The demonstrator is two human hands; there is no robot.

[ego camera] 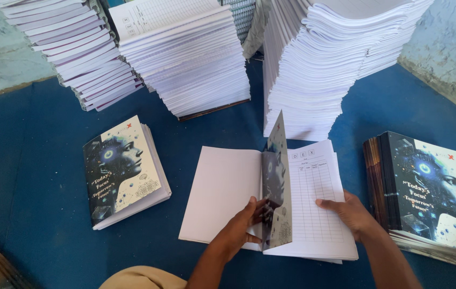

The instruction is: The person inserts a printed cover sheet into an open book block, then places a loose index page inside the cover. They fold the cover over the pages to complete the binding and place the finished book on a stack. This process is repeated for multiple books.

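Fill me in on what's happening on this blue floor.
A person is fitting a printed cover onto a bundle of ruled pages. The left hand grips the cover's lower edge at the fold; the right hand presses flat on the pages. The cover's blank inner side lies open to the left. A finished notebook lies left, a pile of covers right, and tall paper stacks stand behind.

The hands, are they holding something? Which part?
The left hand pinches the upright printed cover near its bottom edge. The right hand lies flat on the lined page block, pressing rather than gripping.
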